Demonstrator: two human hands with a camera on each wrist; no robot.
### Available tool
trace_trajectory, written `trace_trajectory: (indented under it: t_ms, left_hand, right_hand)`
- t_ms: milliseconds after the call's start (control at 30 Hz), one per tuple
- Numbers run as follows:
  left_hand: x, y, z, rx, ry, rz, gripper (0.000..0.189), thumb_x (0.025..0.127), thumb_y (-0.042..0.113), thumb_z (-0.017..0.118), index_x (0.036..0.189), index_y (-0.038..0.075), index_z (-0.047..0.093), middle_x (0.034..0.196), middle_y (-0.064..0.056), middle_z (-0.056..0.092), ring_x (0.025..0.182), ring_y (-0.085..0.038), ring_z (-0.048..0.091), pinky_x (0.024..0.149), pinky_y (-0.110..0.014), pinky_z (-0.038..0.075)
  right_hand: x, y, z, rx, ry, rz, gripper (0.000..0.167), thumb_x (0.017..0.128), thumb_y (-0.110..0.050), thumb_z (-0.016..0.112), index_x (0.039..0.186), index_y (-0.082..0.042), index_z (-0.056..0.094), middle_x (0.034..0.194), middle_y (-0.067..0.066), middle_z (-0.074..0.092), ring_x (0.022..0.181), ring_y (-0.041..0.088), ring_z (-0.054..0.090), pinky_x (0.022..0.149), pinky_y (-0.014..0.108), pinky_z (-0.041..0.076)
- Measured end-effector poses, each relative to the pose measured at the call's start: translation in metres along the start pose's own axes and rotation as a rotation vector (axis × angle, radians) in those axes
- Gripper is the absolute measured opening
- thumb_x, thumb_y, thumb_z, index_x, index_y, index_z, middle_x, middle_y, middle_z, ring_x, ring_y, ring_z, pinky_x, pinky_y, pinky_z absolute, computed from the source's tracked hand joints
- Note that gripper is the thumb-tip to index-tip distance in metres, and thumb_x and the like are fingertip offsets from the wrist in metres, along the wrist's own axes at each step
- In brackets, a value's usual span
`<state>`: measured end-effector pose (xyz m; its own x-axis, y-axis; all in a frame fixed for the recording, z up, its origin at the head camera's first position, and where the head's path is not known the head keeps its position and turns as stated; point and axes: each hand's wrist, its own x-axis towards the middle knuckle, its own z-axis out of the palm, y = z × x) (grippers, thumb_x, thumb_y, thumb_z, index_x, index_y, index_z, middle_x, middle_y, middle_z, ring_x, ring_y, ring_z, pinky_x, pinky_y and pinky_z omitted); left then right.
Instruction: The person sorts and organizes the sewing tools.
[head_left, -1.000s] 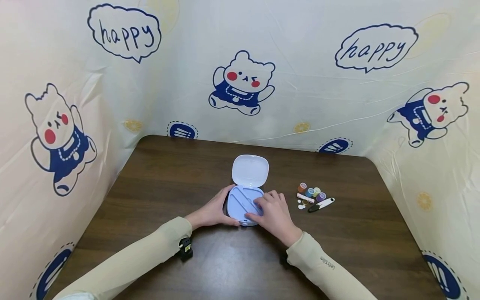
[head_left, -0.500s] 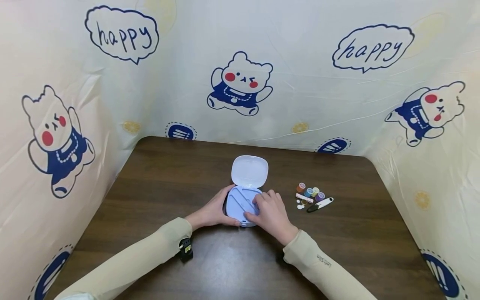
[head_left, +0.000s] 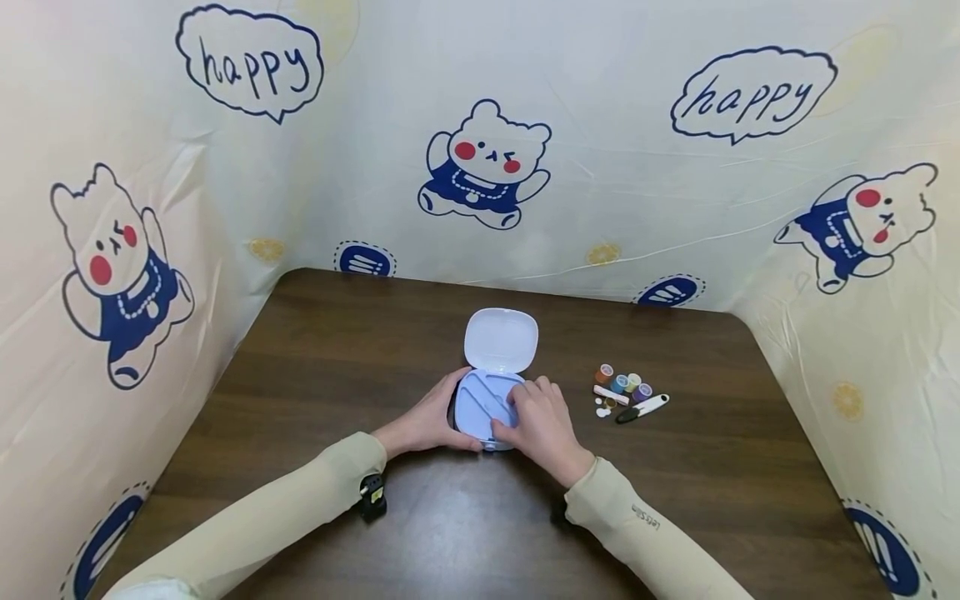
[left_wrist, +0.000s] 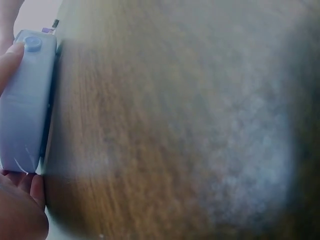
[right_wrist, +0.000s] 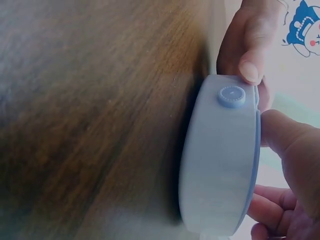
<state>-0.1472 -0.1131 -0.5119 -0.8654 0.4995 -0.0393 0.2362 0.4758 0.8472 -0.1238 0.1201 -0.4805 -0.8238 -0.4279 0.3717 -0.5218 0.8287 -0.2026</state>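
Note:
A light blue sewing box [head_left: 491, 447] stands on the table, its pale lid [head_left: 501, 340] swung back behind it. Inside lies a blue inner tray [head_left: 474, 410] with a diagonal groove. My left hand [head_left: 426, 418] grips the box from the left, thumb at the front corner near the round button [right_wrist: 231, 95] and fingers round the side. My right hand [head_left: 546, 427] has its thumb and curled fingers on the tray's right part, covering it. In the right wrist view the right thumb [right_wrist: 280, 127] meets the tray's edge, with the other fingers bent at the box's end.
To the right lie several small thread spools [head_left: 620, 384], a pinkish-white stick [head_left: 611, 395], white buttons [head_left: 602, 412] and a black-and-white slim tool [head_left: 642, 409]. A printed cloth [head_left: 585, 192] rises behind and beside the brown table [head_left: 337, 333].
The right hand has shifted slightly left across the tray, and its fingers are drawn closer together. The left hand keeps its grip, and the box stays in place.

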Motion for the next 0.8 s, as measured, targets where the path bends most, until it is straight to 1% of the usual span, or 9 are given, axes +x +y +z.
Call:
trace_trajectory:
  t_ms: [233, 433, 633, 800]
  left_hand:
    - [0.000, -0.001, 0.000, 0.000, 0.001, 0.005, 0.123, 0.071, 0.038, 0.097, 0.163, 0.005, 0.022, 0.162, -0.019, 0.033, 0.145, -0.033, 0.037, 0.119, -0.054, 0.032]
    - [0.000, 0.000, 0.000, 0.009, 0.003, 0.008, 0.122, 0.071, 0.039, 0.097, 0.163, 0.007, 0.023, 0.161, -0.018, 0.035, 0.144, -0.032, 0.039, 0.118, -0.054, 0.033]
    - [0.000, 0.000, 0.000, 0.006, -0.004, 0.009, 0.122, 0.072, 0.038, 0.097, 0.163, 0.005, 0.023, 0.161, -0.019, 0.035, 0.144, -0.032, 0.038, 0.118, -0.053, 0.032]
    - [0.000, -0.001, 0.001, 0.018, 0.010, 0.021, 0.122, 0.071, 0.036, 0.097, 0.162, 0.004, 0.023, 0.160, -0.020, 0.036, 0.143, -0.033, 0.040, 0.118, -0.053, 0.034]
  right_hand:
    - [0.001, -0.001, -0.003, 0.006, -0.004, 0.010, 0.039, 0.079, -0.037, 0.088, 0.089, -0.005, 0.069, 0.077, 0.004, 0.061, 0.075, 0.023, 0.043, 0.070, 0.038, 0.038]
    - [0.002, -0.001, -0.005, 0.000, -0.014, 0.015, 0.037, 0.080, -0.037, 0.087, 0.090, -0.005, 0.070, 0.077, 0.004, 0.060, 0.075, 0.022, 0.043, 0.070, 0.037, 0.038]
    - [0.002, 0.000, -0.008, -0.009, -0.025, 0.023, 0.037, 0.081, -0.039, 0.086, 0.091, -0.006, 0.070, 0.077, 0.003, 0.059, 0.075, 0.021, 0.042, 0.070, 0.036, 0.037]
    - [0.002, -0.001, -0.013, -0.018, -0.013, 0.019, 0.038, 0.081, -0.039, 0.086, 0.092, -0.006, 0.071, 0.078, 0.003, 0.060, 0.077, 0.023, 0.044, 0.071, 0.038, 0.037]
